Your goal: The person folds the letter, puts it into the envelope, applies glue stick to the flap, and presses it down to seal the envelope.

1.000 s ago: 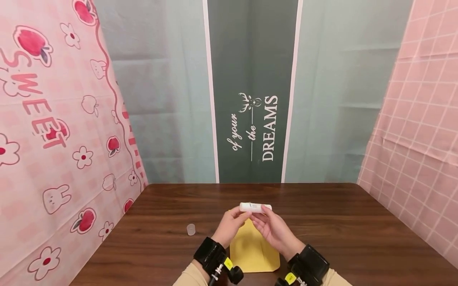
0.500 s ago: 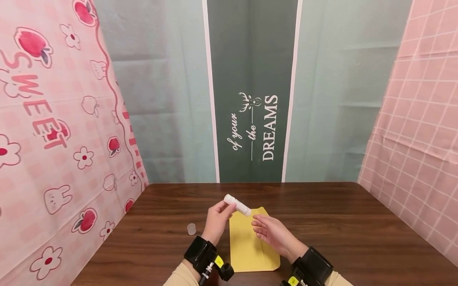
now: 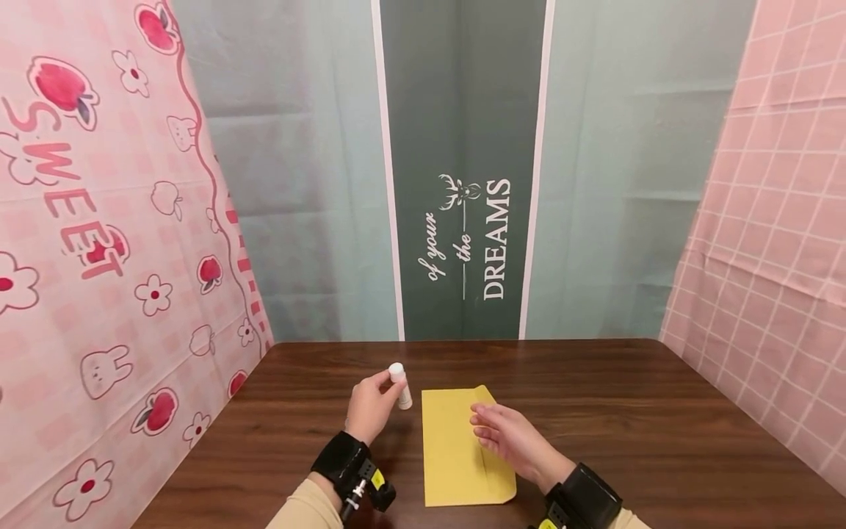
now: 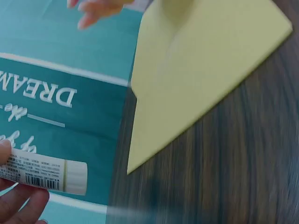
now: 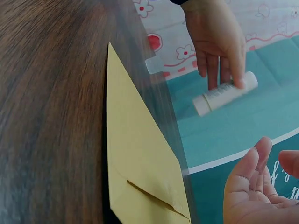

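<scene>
My left hand (image 3: 388, 383) pinches a white glue stick (image 3: 399, 386) between thumb and fingers, holding it nearly upright just above the table, left of a yellow envelope (image 3: 456, 448). The stick's barcoded label (image 4: 46, 170) shows in the left wrist view, and the stick (image 5: 224, 93) shows under my left hand's fingers (image 5: 215, 51) in the right wrist view. My right hand (image 3: 487, 427) is open with relaxed fingers over the envelope's right side, near its flap (image 5: 149, 198). It holds nothing. Whether it touches the paper is unclear.
The envelope lies flat on a dark wooden table (image 3: 628, 411). A small clear cap (image 5: 154, 65) sits on the table beyond my left hand. Printed cloth backdrops close in the table at the left (image 3: 99, 257), back (image 3: 463, 220) and right (image 3: 780, 220).
My right hand let go of the glue stick and sank over the envelope. My left hand carried the stick left and down, turning it from level to nearly upright.
</scene>
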Demonstrator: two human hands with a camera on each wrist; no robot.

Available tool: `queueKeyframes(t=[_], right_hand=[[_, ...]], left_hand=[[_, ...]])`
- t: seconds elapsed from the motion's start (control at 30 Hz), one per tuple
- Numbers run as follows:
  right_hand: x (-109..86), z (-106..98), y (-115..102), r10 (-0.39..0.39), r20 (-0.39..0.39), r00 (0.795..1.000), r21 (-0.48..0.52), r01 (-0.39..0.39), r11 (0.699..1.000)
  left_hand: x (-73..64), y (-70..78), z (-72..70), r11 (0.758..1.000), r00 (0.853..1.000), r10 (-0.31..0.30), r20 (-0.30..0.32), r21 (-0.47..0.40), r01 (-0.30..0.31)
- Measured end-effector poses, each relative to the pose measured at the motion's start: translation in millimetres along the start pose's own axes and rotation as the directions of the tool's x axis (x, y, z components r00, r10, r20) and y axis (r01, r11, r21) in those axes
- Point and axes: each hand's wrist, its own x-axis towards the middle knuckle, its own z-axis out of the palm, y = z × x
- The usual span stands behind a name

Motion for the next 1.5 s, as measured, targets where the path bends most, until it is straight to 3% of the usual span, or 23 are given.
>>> queueKeyframes(t=[0.23,0.47,0.73,1.17,1.4,1.5], right_hand=[[-2.3,-3,1,0.0,-0.014,1.0,0.001,0.0,1.0],[-3.9,-3,1,0.001,-0.009,1.0,-0.008,-0.001,1.0],[-4.5,-2,3,0.01,-0.019,1.0,-0.01,-0.01,1.0],[-4.6,-3,9,0.024,-0.001,1.0,-0.008,-0.024,1.0],[-6.0,-5,10,0.014,-0.017,1.0,-0.006,-0.014,1.0],[-6.6,-6,10,0.001,-0.06,0.998,-0.013,-0.002,1.0]], left_hand=[[2.7,-19.6,-19.4,0.989,0.999,-0.033,-0.043,0.143,0.039],[4.1,-36.4,-37.9,0.975,0.994,-0.079,-0.072,0.204,0.092],[2.9,-49.6,-55.3,0.952,0.992,-0.112,-0.063,0.278,0.125],[-3.3,-58.7,-58.4,0.94,0.984,-0.178,-0.031,0.291,0.179],[-1.2,-60.7,-59.1,0.934,0.988,-0.155,-0.014,0.324,0.151],[1.0,-56.5,-57.1,0.933,0.992,-0.123,-0.016,0.338,0.121]])
